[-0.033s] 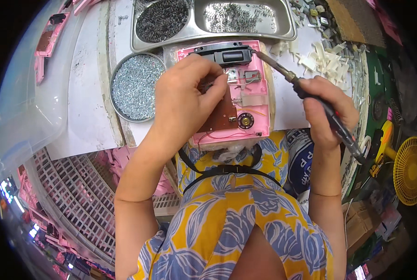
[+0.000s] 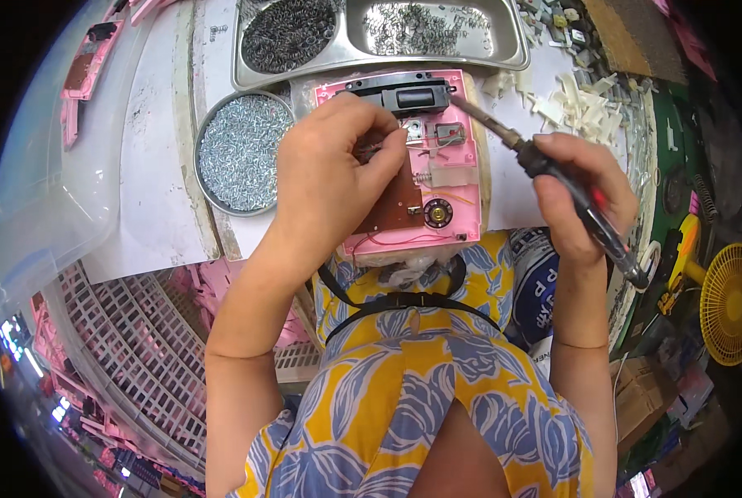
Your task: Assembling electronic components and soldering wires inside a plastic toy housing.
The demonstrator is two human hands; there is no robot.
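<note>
A pink plastic casing point(image 2: 468, 220) sits before me at the table's front edge, its inside facing up. It carries a brown circuit board point(image 2: 392, 214), a long black part point(image 2: 414, 100) along its far side, a small metal-cased motor point(image 2: 449, 134) and a round black-and-brass part point(image 2: 438, 213). Over the board, my left hand point(image 2: 321, 170) is closed, thumb and forefinger bent together; whatever they pinch is hidden. My right hand point(image 2: 616, 184) grips a black-handled soldering iron point(image 2: 545, 163), whose tip points at the right end of the black part. I cannot tell whether it touches.
A round tin of small silvery screws point(image 2: 242, 153) stands left of the casing. Behind it lies a metal tray point(image 2: 342, 60) with springs in two compartments. White plastic pieces point(image 2: 583, 112) are heaped at far right. A yellow fan point(image 2: 729, 303) stands at the right.
The soldering iron's tip has shifted very slightly toward me. My left hand keeps its pinch over the board, almost unmoved.
</note>
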